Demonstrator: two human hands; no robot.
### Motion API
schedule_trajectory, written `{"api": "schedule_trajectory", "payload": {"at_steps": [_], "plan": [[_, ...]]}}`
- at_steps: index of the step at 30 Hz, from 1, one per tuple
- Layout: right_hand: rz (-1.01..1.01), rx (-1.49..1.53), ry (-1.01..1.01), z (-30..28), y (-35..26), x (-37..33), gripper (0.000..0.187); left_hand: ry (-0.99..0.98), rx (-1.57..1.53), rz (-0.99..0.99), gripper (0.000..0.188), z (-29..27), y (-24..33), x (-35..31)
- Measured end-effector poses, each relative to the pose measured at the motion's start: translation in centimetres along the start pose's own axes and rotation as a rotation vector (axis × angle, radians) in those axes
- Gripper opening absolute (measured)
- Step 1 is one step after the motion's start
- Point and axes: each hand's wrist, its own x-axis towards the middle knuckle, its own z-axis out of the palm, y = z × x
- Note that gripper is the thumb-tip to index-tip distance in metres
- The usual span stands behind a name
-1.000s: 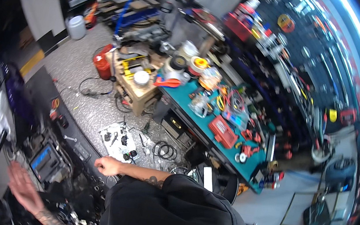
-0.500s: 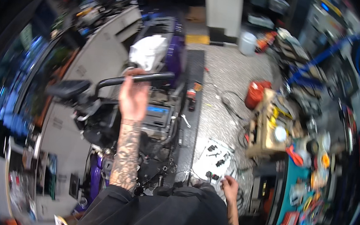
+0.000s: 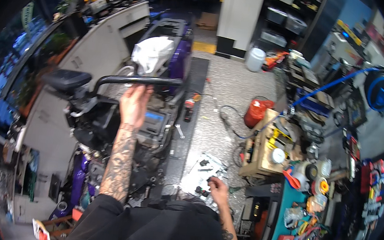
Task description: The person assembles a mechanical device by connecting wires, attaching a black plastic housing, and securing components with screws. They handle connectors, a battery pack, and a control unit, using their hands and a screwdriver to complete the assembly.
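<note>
At the left, my left hand [image 3: 134, 104] reaches up to the black handlebar [image 3: 132, 79] of a partly dismantled scooter. Its fingers are stretched out and meet the underside of the bar; their tips are partly hidden by it. My right hand [image 3: 218, 190] is low over a white sheet [image 3: 190, 173] on the floor, which carries several small black parts [image 3: 201, 191]. The fingers of this hand are closed, pinching a small dark part [image 3: 210, 181] whose kind I cannot make out.
A black seat [image 3: 66, 79] and a white bag [image 3: 153, 54] sit on or by the scooter. A spanner [image 3: 180, 131] and a bottle [image 3: 188, 110] lie on the dark strip. Right of the sheet are a wooden box [image 3: 258, 158], a red container [image 3: 257, 112] and a teal-topped bench [image 3: 271, 219].
The view has shifted. My left fingertips, seen above the handlebar before, now end at its underside. My right hand has moved in over the white sheet and pinches a small dark part.
</note>
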Motion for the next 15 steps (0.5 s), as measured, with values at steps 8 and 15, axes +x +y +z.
{"api": "schedule_trajectory", "payload": {"at_steps": [8,15], "plan": [[0.138,0.002,-0.020,-1.6,3.2,-1.8,0.037,-0.102,-0.067,0.009,0.020,-1.3,-1.9,1.2],[0.100,-0.140,-0.088,-2.1,1.5,-1.6,0.029,-0.064,-0.016,-0.001,0.021,0.6,-1.0,0.4]]}}
